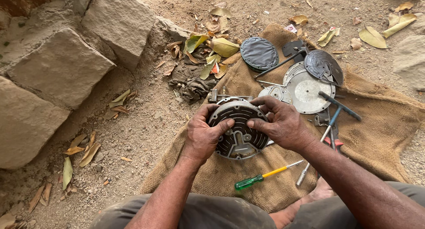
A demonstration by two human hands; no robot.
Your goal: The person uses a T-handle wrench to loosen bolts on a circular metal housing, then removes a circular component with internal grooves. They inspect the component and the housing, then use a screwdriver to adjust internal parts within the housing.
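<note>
Over burlap sacking [376, 136], left hand [201, 136] and right hand [283, 123] seemingly clasp round metal housing [239, 131], thumbs pressing its face

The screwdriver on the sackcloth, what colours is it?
The screwdriver has a green handle and a yellow shaft section; the head view shows it clearly.

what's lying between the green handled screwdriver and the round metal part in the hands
Only bare burlap sacking between the screwdriver and the round metal part, in the head view.

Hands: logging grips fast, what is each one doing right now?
Left hand: closed on the round ribbed metal housing, thumb on its face.
Right hand: closed on the same housing from the other side.
</note>
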